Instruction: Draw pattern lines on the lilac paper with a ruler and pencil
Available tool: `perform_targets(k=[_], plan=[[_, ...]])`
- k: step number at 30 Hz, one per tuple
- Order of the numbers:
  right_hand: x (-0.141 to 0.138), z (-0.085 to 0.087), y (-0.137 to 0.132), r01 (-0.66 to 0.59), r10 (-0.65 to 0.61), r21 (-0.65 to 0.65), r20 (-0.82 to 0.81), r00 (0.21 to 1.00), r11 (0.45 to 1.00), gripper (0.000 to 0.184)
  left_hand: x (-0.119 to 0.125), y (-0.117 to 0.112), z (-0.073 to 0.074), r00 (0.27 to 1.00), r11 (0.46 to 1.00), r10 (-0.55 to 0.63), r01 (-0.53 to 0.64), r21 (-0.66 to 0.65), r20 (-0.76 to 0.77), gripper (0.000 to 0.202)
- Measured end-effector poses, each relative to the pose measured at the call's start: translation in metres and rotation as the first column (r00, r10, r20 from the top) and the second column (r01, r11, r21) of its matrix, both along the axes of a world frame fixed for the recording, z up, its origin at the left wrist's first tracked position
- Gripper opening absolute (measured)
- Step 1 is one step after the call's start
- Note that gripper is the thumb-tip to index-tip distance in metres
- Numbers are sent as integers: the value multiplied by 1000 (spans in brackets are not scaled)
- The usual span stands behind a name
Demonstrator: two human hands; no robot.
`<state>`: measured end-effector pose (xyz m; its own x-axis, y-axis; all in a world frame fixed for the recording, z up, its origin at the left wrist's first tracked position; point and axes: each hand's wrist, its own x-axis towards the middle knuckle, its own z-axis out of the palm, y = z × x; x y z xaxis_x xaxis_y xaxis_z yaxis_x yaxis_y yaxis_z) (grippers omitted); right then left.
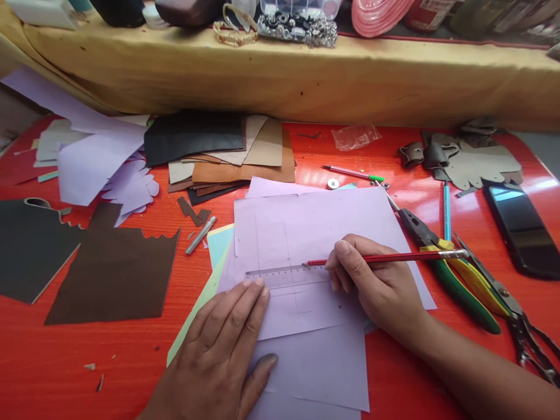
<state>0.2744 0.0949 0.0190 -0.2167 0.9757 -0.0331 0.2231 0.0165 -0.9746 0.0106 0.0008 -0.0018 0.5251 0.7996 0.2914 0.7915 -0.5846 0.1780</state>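
Note:
My right hand (371,283) pinches a red pencil (394,256), its tip at the upper edge of a clear ruler (280,275). The ruler lies nearly level across a lilac paper sheet (324,221) that carries several thin pencil lines. Spread flat, my left hand (223,344) rests on the paper with its fingertips on the ruler's left end. More lilac sheets (324,367) lie under the top one, and a green sheet (196,315) sticks out at the left. My right fingers cover the ruler's right end.
Pliers (450,274) and scissors (511,303) lie right of the paper, near a black phone (525,227). Leather pieces (118,274) lie at left, and a leather stack (236,151) sits behind. A cloth-covered ledge (280,76) bearing chains and containers runs along the back.

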Motion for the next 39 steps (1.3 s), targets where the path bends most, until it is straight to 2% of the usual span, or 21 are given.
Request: perform_targets(k=[8,19,30,39], plan=[[-1,4,3,-32,30,26,62,998,999,54,1,-2,-2,1000,1000,22,-22,-8,12,53],[0,0,1,-17,16,35,14,1000,999,50,-1,0,-1,1000,1000,-4,4,-7,-6,52],[-1,2,1,-3,1,38,38,999,999,52,-2,-1,-1,1000,1000,-2,2,1,-4,53],[0,1,1,-44,43,32,42,998,999,51,0,-1,-1,1000,1000,-2,2,0,4,52]])
